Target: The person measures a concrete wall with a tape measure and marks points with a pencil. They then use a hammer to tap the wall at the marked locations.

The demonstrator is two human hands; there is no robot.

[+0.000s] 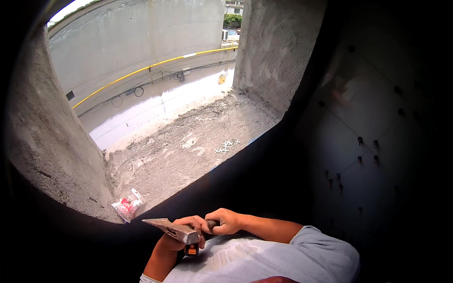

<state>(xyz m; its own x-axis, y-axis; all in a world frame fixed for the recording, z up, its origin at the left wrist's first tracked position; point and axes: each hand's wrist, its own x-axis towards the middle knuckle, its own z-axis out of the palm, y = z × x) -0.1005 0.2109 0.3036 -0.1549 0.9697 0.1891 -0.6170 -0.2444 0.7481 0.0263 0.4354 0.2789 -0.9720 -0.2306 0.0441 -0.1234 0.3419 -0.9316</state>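
A worn metal hammer (173,230) with a wedge-shaped head is held close to my body, its thin edge pointing left. My left hand (191,221) is closed right behind the head, partly covered by it. Beside it, my right hand (225,220) is closed around a dark handle (212,224). That handle seems to belong to the hammer, but the left fingers hide where they join. Below the head shows a black and orange block-like end (191,249); whether it is part of the hammer, I cannot tell.
Ahead is a rough concrete window sill (179,155). White cross-shaped tile spacers (226,146) lie on it, and a clear plastic bag with red print (128,205) sits at its near left corner. Dark clips (360,141) dot the dim wall at right. A yellow pipe (155,65) runs outside.
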